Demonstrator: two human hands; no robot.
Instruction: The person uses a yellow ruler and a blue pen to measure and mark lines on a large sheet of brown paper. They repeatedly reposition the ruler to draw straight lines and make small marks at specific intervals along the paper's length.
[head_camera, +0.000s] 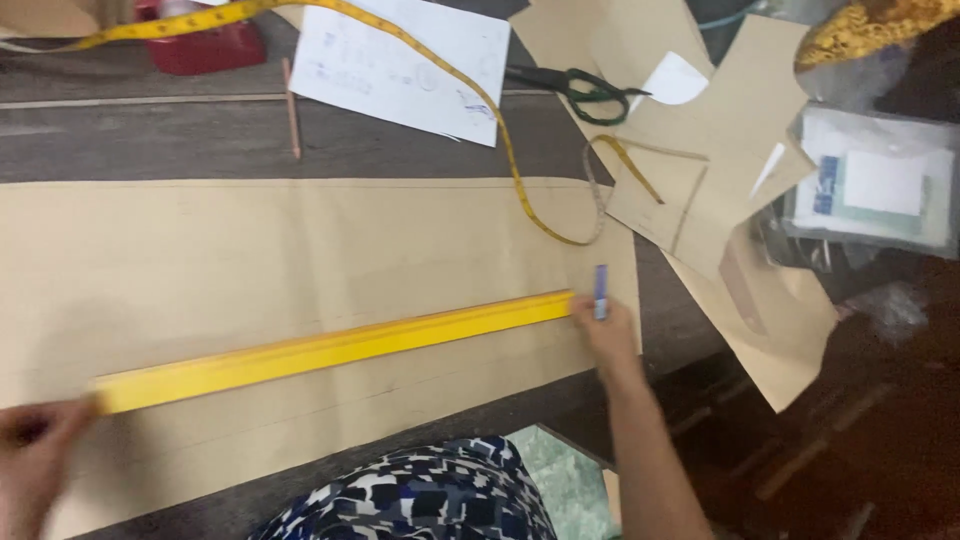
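A long yellow ruler lies slanted across a big sheet of brown pattern paper on a dark wooden table. My left hand pinches the ruler's left end at the frame's lower left. My right hand sits at the ruler's right end and holds a small blue pen-like marker upright against the paper. My patterned blue and white clothing shows at the bottom middle.
A yellow measuring tape snakes over a white sheet. A pencil, green-handled scissors, cut brown paper pieces, a red container and plastic-wrapped packets lie beyond.
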